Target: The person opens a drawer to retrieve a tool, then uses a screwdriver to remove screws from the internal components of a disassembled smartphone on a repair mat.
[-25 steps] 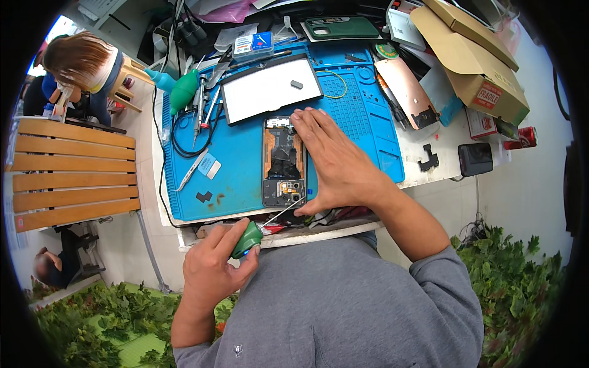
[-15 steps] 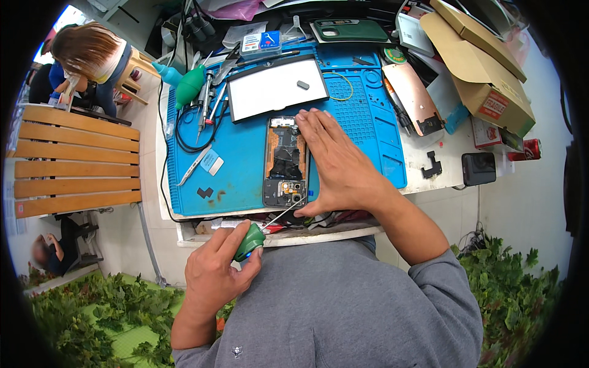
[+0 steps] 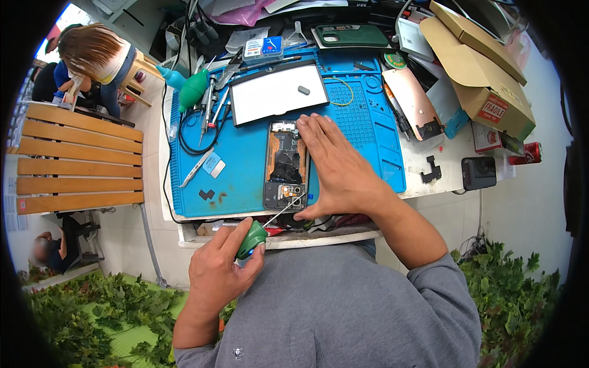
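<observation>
An opened phone (image 3: pixel 287 162), its back off and orange-and-black innards showing, lies on the blue silicone mat (image 3: pixel 239 184). My right hand (image 3: pixel 337 178) grips its right side, fingertips at the top corner and thumb near the bottom end. My left hand (image 3: pixel 221 267) is closed around a green-handled tool (image 3: pixel 251 238) with a thin metal shaft, whose tip reaches the camera section at the phone’s lower right. A white tray (image 3: pixel 270 92) with a small grey piece lies above the phone. At the left are tweezers (image 3: pixel 195 168) and dark cutout pieces (image 3: pixel 207 195).
Green blower (image 3: pixel 193 91), slim tools, cardboard boxes (image 3: pixel 478 86), a copper-coloured panel (image 3: pixel 408 101), black phone (image 3: pixel 478 173) and red can (image 3: pixel 527 153) crowd the desk. A wooden slatted bench (image 3: pixel 80 159) stands left, with other people (image 3: pixel 89 55) nearby; artificial foliage (image 3: pixel 503 300) covers floor areas.
The view has shifted slightly. Both hands keep their holds, and the tool’s tip stays at the phone’s camera section with little visible movement.
</observation>
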